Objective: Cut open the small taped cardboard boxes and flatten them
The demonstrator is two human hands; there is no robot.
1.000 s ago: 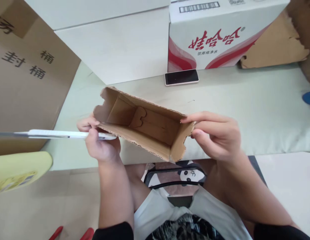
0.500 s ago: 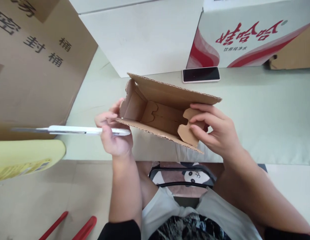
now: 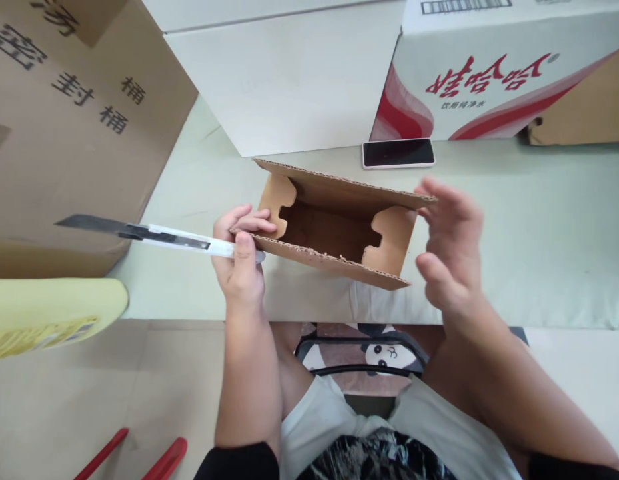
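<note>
A small brown cardboard box [image 3: 319, 257] stands with its top toward me, its two long flaps raised. Both short notched end flaps are folded inward, leaving a dark gap between them. My left hand [image 3: 238, 270] grips a white utility knife [image 3: 186, 242], its blade out and pointing left. The fingers of that hand also rest over the box's left end flap, with the thumb outside the near flap. My right hand [image 3: 452, 243] is open beside the box's right end, fingers apart; its fingertips are close to the far flap's corner, and I cannot tell whether they touch.
A phone [image 3: 398, 153] lies behind the box on the pale green cloth [image 3: 514, 247]. White cartons [image 3: 294, 87] and a red-and-white water carton [image 3: 469, 80] stand at the back. A large brown carton [image 3: 79, 160] and a yellow object [image 3: 54, 313] are at left.
My right hand has let go of the right end flap and moved right, opening. The left end flap is now folded inward under my left fingers. The knife's blade has swung upward.
</note>
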